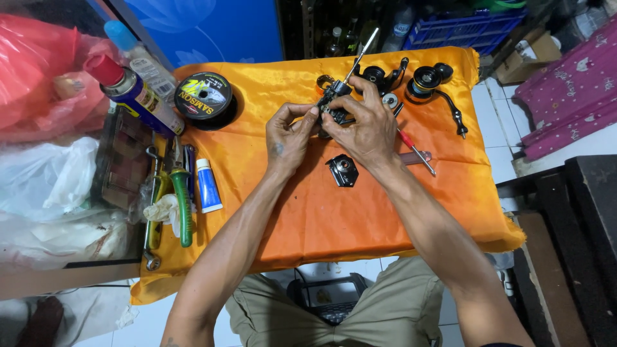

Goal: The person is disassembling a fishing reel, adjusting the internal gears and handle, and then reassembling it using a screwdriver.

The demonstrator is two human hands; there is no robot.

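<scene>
While both hands meet above the orange-clothed surface (308, 212) toward its far edge, the left hand (287, 137) and right hand (366, 125) clasp the black reel body (334, 103) between them, grip closed.

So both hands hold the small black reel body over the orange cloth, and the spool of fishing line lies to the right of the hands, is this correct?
Not quite. The left hand and right hand do hold the black reel body over the orange cloth, but the spool of fishing line lies to the left of the hands, near the spray can. The head view shows this.
</scene>
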